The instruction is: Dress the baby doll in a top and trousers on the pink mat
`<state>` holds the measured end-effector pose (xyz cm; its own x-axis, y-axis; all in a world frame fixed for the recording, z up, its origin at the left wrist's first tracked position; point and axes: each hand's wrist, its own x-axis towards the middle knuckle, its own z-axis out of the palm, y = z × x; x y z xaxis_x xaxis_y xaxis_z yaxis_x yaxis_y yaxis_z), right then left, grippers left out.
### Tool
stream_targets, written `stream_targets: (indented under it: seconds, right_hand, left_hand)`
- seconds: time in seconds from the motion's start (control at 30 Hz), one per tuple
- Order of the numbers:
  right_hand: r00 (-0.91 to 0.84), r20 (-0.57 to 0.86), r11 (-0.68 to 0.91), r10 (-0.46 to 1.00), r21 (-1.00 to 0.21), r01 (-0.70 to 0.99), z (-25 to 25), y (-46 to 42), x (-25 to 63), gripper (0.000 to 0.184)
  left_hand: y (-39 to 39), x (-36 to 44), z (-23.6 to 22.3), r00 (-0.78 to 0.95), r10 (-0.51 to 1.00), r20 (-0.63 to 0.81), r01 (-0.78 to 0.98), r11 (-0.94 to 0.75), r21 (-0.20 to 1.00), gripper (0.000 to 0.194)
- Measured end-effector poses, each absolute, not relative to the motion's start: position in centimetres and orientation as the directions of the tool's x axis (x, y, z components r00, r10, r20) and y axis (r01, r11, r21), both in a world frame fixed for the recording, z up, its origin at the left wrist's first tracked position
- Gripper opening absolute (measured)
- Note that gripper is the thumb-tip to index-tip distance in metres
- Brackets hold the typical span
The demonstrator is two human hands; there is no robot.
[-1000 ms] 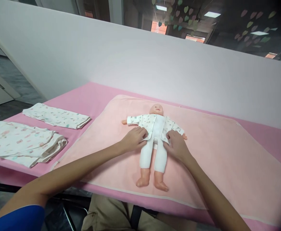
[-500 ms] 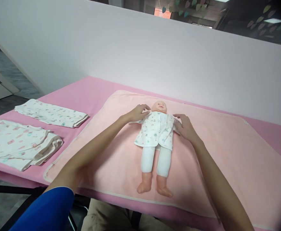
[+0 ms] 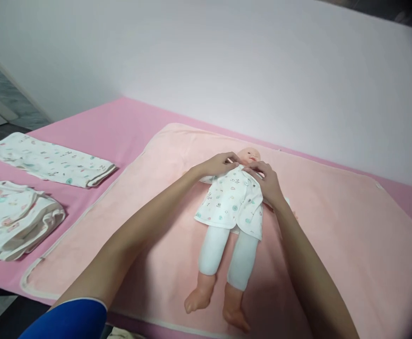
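Note:
A baby doll (image 3: 250,154) lies on its back on a peach blanket (image 3: 149,226), legs toward me. It wears a white patterned baby shirt (image 3: 227,200) with a front opening, and white leggings (image 3: 215,249). At the shirt's neckline, just below the doll's chin, my left hand (image 3: 220,165) has its fingers closed on the collar edge. My right hand (image 3: 265,178) pinches the other side of the collar, close to the left fingertips. The right hand covers part of the doll's shoulder and upper chest.
Folded white patterned baby clothes (image 3: 51,160) lie to the left on the pink table cover (image 3: 96,117), with a second folded pile (image 3: 15,219) nearer me. Behind the table rises a white wall (image 3: 209,61).
Both hands have come together from the shirt's shoulders to the collar. The doll now lies more slanted in view, its head farther right. My view has tilted down.

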<state>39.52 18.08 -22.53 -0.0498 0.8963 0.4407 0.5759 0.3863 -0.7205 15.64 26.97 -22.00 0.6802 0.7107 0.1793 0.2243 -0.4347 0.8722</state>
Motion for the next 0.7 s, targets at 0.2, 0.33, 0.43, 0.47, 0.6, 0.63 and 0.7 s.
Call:
stream_targets:
  seconds: [0.2, 0.33, 0.43, 0.47, 0.6, 0.63, 0.7]
  right_hand:
    - [0.134, 0.256, 0.093, 0.957, -0.713, 0.695, -22.3, 17.4, 44.1, 0.039]
    - [0.087, -0.095, -0.128, 0.992, -0.614, 0.779, -22.6, 16.6, 47.1, 0.061]
    - [0.087, -0.194, -0.189, 0.977, -0.607, 0.772, -22.5, 16.1, 48.1, 0.072]
    - [0.078, -0.207, -0.189, 0.975, -0.599, 0.778, -22.3, 15.9, 48.5, 0.072]
    - [0.003, -0.296, -0.166, 0.955, -0.528, 0.833, -20.9, 15.1, 51.1, 0.057]
    - [-0.001, -0.327, -0.175, 0.945, -0.509, 0.843, -20.4, 14.8, 52.0, 0.051]
    - [-0.009, -0.392, -0.192, 0.920, -0.471, 0.861, -19.6, 14.2, 53.8, 0.041]
  left_hand:
    - [28.5, 12.6, -22.2, 0.607, 0.790, -0.091, 0.576, -0.358, 0.735, 0.066]
    - [29.6, 10.5, -21.8, 0.566, 0.785, -0.251, 0.688, -0.282, 0.669, 0.079]
    - [30.2, 9.7, -21.0, 0.554, 0.760, -0.340, 0.764, -0.300, 0.572, 0.076]
    - [30.4, 9.4, -20.7, 0.548, 0.756, -0.358, 0.783, -0.314, 0.537, 0.074]
    - [31.0, 7.6, -19.6, 0.486, 0.762, -0.428, 0.843, -0.282, 0.457, 0.056]
    - [31.1, 7.0, -19.4, 0.474, 0.753, -0.457, 0.852, -0.262, 0.453, 0.051]
    - [31.4, 5.6, -19.1, 0.479, 0.711, -0.515, 0.853, -0.240, 0.463, 0.050]
